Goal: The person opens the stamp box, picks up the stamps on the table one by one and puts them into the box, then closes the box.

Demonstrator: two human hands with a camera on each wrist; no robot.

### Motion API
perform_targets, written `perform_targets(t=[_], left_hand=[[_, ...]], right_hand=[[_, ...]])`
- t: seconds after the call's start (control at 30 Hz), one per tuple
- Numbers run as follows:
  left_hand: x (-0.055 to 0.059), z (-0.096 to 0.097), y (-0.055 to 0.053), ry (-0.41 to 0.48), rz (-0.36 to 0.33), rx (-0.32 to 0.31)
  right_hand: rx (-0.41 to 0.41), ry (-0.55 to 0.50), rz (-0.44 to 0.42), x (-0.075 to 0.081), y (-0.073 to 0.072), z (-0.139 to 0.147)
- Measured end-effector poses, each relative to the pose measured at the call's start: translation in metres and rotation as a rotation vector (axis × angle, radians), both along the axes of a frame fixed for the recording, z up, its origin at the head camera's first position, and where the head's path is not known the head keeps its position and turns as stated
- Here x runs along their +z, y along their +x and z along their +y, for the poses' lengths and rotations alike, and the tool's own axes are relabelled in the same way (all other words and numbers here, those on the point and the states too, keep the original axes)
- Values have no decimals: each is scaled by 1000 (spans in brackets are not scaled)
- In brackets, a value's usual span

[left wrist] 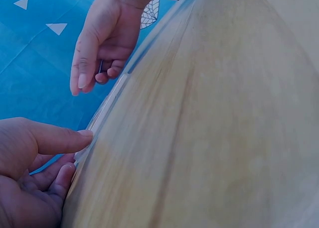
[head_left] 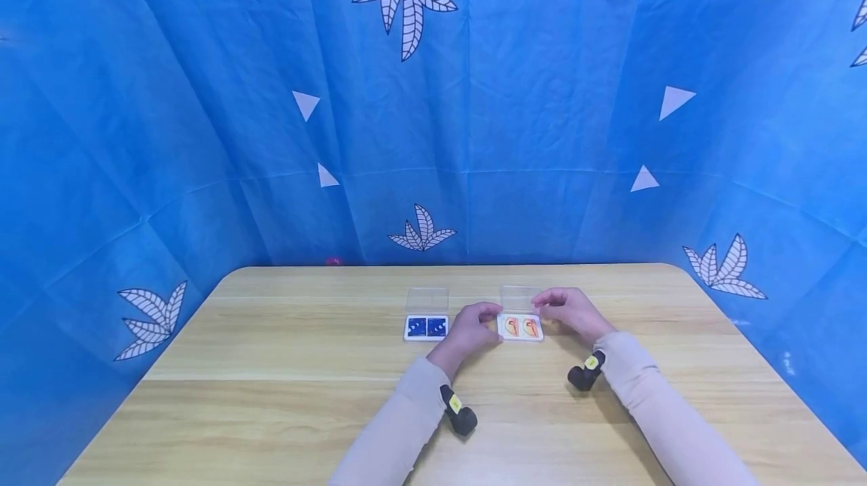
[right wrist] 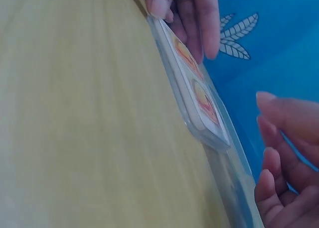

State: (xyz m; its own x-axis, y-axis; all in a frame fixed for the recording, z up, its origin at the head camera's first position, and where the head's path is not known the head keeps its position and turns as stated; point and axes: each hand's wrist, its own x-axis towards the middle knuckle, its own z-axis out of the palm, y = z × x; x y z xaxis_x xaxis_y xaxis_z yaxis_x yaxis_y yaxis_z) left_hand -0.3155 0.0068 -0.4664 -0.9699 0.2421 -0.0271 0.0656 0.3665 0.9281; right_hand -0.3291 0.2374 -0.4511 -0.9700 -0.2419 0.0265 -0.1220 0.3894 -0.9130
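A clear plastic card case [head_left: 519, 338] lies on the table with its transparent lid [head_left: 518, 296] folded back away from me. In it are white cards [right wrist: 204, 104] with orange round pictures. My left hand [head_left: 472, 326] grips the left end of this case, thumb at the near corner and fingers at the far side. Over the lid's right edge hovers my right hand [head_left: 570, 311], its fingers loosely bent; in the right wrist view a gap shows between them and the case. Left of my left hand, a second clear case [head_left: 426, 338] holds dark blue cards [head_left: 437, 326].
The second case also has its lid [head_left: 427, 298] folded back. Both cases rest near the far edge of the wooden table [head_left: 284, 396]. A blue curtain [head_left: 542, 95] with leaf prints hangs behind the table and along its sides.
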Motion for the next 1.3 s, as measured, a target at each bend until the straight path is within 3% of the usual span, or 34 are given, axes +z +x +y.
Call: perform_targets(t=[0.27, 0.67, 0.93, 1.3], left_hand=[[0, -1, -2, -16, 9, 5], [0, -2, -1, -11, -1, 12], [-2, -1, -1, 2, -16, 15], [2, 1, 2, 4, -29, 18]], right_hand=[[2, -8, -1, -4, -16, 9], [30, -110, 20, -9, -35, 17], [96, -73, -26, -12, -39, 21], [183, -56, -21, -14, -42, 24]])
